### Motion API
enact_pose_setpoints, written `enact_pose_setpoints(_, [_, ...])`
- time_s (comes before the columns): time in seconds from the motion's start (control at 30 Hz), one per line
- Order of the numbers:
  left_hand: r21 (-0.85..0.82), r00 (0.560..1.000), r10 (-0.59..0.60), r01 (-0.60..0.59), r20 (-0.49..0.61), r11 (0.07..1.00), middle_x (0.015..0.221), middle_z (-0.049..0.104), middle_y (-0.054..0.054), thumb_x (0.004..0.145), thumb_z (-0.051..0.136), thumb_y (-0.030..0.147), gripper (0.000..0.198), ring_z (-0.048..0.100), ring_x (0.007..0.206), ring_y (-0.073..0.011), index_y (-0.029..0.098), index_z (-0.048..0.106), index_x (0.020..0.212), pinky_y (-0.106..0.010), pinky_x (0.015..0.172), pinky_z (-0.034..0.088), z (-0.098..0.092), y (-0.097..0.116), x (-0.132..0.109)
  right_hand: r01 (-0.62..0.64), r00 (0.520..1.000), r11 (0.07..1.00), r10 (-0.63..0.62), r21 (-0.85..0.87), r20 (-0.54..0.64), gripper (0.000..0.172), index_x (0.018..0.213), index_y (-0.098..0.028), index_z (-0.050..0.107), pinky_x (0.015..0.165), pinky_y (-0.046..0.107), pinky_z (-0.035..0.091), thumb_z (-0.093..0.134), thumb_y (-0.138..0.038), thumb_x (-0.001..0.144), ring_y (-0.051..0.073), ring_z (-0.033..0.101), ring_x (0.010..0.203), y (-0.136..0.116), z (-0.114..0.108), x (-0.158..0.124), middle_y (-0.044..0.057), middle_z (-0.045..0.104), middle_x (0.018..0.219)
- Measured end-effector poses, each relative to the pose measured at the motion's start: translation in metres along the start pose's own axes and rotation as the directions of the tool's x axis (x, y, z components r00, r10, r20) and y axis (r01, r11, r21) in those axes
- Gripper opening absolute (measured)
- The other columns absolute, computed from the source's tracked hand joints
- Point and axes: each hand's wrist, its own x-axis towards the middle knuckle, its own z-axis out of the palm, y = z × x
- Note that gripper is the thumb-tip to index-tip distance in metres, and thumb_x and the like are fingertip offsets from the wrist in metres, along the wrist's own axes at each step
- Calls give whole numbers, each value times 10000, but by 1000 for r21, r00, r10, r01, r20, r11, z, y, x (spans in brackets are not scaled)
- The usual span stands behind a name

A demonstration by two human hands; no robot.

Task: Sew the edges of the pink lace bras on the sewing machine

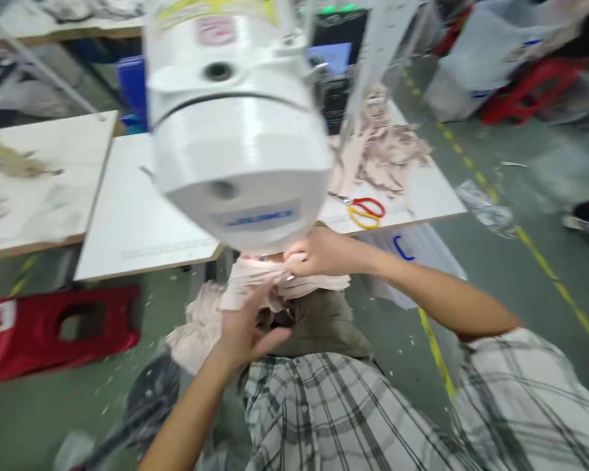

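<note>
A white sewing machine head (245, 144) with blue lettering fills the upper middle of the view. Under it, gathered pale pink fabric (248, 278) lies at the stitching area, blurred by motion. My right hand (321, 252) has its fingers closed on this fabric close below the machine head. Resting against the cloth from the front left is my left hand (245, 327), with its fingers stretched out and its thumb spread away from them. More of the pink cloth (201, 320) hangs in a bunch left of my lap. The machine head hides the needle.
Scissors (366, 212) with red and yellow handles lie on the white table (432, 196) at the right, before a heap of pink fabric pieces (387, 154). A red plastic stool (59, 327) stands at the left. White bins (485, 52) are at the upper right.
</note>
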Motion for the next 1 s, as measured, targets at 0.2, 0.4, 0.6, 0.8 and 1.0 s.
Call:
enact_pose_setpoints(0.2, [273, 956, 294, -277, -21, 921, 1082, 743, -107, 916, 630, 481, 522, 710, 1026, -252, 212, 584, 1361, -354, 975, 550, -8, -34, 20, -96, 994, 989, 102, -116, 43, 215, 588, -188, 407, 620, 286, 247, 525, -218, 766, 114, 355, 619, -3, 5, 8, -33, 413, 588])
enact_pose_setpoints(0.4, [288, 947, 321, -314, 24, 905, 660, 670, 3, 917, 647, 460, 445, 679, 670, -183, 262, 645, 1315, -284, 769, 579, -6, -37, 28, -121, 992, 978, 127, -172, 25, 269, 561, -194, 382, 584, 302, 220, 524, -172, 788, 105, 287, 557, -5, 6, 6, -43, 333, 557])
enact_pose_setpoints(0.6, [204, 980, 193, -199, 47, 959, 927, 750, -46, 903, 656, 303, 487, 717, 882, -213, 225, 580, 1378, -305, 887, 576, -10, -23, 30, 55, 949, 984, -104, -170, -297, 189, 964, -223, 719, 872, 370, 442, 568, -326, 919, 251, 598, 1050, 21, 29, -10, 82, 686, 1049])
enact_pose_setpoints(0.8, [116, 999, 28, -32, 38, 993, 994, 752, -48, 944, 603, 328, 463, 715, 800, -161, 218, 555, 1391, -223, 716, 580, -7, -6, 27, 133, 875, 979, -190, -157, -446, 180, 892, -240, 747, 959, 404, 451, 581, -289, 941, 226, 637, 1032, 37, 44, -14, 66, 719, 983])
enact_pose_setpoints(1.0, [147, 999, 4, -10, 41, 989, 941, 746, -42, 929, 621, 275, 444, 698, 766, -153, 206, 577, 1365, -213, 726, 565, -4, -1, 29, 90, 903, 991, -125, -104, -411, 156, 877, -232, 756, 936, 402, 471, 609, -273, 910, 237, 637, 1052, 32, 36, -10, 62, 725, 994])
